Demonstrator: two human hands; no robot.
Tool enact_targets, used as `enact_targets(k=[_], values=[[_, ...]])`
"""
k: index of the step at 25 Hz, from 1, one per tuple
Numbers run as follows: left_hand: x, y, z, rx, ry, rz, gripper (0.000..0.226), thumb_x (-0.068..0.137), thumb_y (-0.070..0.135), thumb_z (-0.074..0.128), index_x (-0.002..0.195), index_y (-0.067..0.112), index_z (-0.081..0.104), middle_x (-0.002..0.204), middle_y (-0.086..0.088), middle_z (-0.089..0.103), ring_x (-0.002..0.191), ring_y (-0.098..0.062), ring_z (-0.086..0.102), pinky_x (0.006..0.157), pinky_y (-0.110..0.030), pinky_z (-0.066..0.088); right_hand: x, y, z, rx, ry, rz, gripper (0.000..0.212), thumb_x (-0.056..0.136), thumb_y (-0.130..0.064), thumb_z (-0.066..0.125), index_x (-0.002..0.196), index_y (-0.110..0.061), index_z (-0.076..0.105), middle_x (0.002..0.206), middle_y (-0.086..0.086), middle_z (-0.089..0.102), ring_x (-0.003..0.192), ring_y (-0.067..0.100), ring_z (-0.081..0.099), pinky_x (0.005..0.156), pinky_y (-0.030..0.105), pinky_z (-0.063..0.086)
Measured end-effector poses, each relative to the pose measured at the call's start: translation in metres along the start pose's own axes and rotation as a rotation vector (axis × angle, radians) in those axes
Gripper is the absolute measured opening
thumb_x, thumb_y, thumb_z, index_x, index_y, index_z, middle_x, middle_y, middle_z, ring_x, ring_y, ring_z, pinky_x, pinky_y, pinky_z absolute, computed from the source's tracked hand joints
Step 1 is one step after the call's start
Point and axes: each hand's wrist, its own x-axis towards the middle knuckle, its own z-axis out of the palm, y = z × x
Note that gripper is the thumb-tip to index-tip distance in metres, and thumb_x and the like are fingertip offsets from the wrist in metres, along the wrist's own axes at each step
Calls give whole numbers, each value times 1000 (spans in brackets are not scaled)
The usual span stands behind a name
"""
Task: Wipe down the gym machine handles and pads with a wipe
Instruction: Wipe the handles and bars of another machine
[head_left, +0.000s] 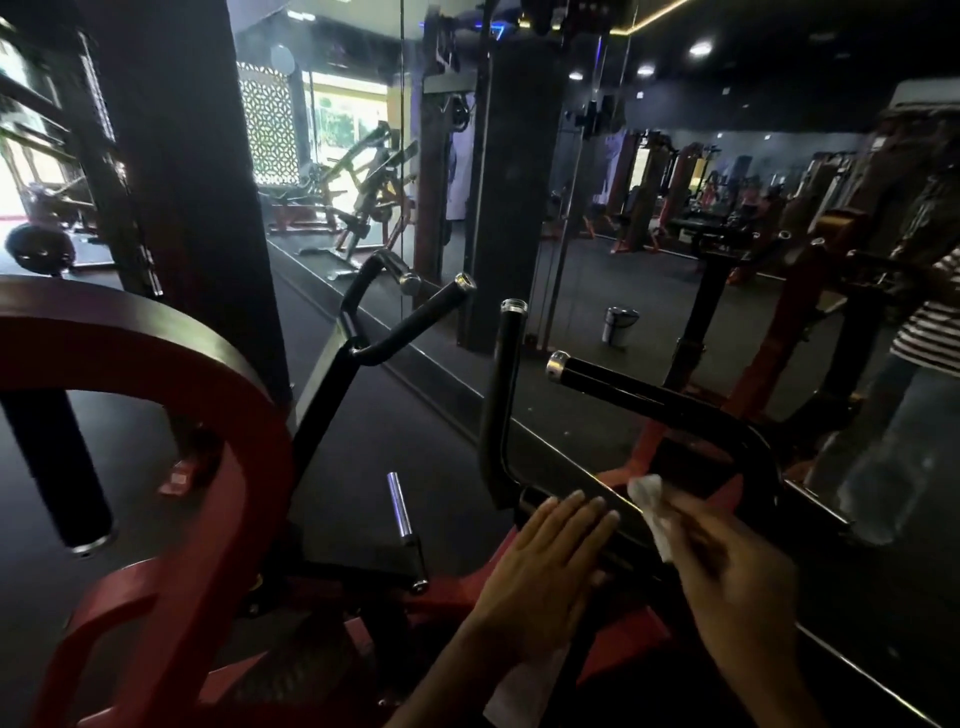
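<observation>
A red and black gym machine fills the near view. Its black handle bar (649, 400) with a chrome end cap runs right and bends down toward me. An upright black handle (501, 410) stands just left of it. My right hand (737, 582) pinches a crumpled white wipe (652, 512) and holds it against the low part of the black bar. My left hand (545, 566) lies flat with straight fingers on the black bar beside the wipe. Further left a forked black handle (400, 332) rises from the frame.
A large curved red frame piece (171, 374) stands at the left with a black post (52, 467) through it. A chrome pin (402, 514) sticks up in the middle. A wall mirror (675, 208) is straight ahead, and a small metal bin (618, 325) shows in it.
</observation>
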Motion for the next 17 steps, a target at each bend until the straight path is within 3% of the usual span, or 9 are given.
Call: enact_targets(k=[2,4,7,10,12,14,17], values=[[1,1,2,19,10,12,52,101,35,27,150,17,21,157,-3,23,147,-20,8,120,-41,9,35,-13,16,-187,-184,-251,34,88,-24,46,117,-19,64,112,-13,66,105,-5,60,83,10,49],[1,6,4,6,32,9,48,99,32,34,144,15,34,151,-4,35,144,-21,21,120,-41,12,65,-17,41,-415,-373,-570,39,86,-20,43,120,-18,63,118,-4,65,106,8,62,86,21,53],[3,6,4,27,92,14,47,91,33,44,135,16,43,139,-3,49,135,-20,37,115,-38,23,93,-16,81,-454,-670,-841,28,93,-21,44,104,-22,70,113,-8,66,105,5,61,85,25,54],[2,4,7,49,77,-35,48,96,36,36,141,18,40,142,-3,47,137,-19,35,113,-39,30,117,2,109,-641,-901,-1272,15,86,-14,60,90,-16,74,103,-5,70,100,10,64,71,26,57],[1,8,13,42,94,-69,50,98,37,33,144,18,35,146,-1,43,141,-18,29,115,-38,25,134,9,117,-679,-953,-1424,18,84,-14,57,84,-16,75,100,-6,70,96,10,65,67,26,56],[2,14,17,75,88,-94,50,95,38,37,142,20,38,144,1,45,141,-18,28,117,-37,21,151,10,129,-699,-976,-1495,35,84,-15,40,79,-18,74,92,-7,71,87,10,65,64,25,55],[4,13,19,117,86,-121,48,96,40,36,140,22,42,144,3,46,141,-17,28,117,-36,20,181,-5,144,-814,-921,-1479,21,88,-18,52,82,-23,72,86,-10,68,86,10,59,70,24,51]])
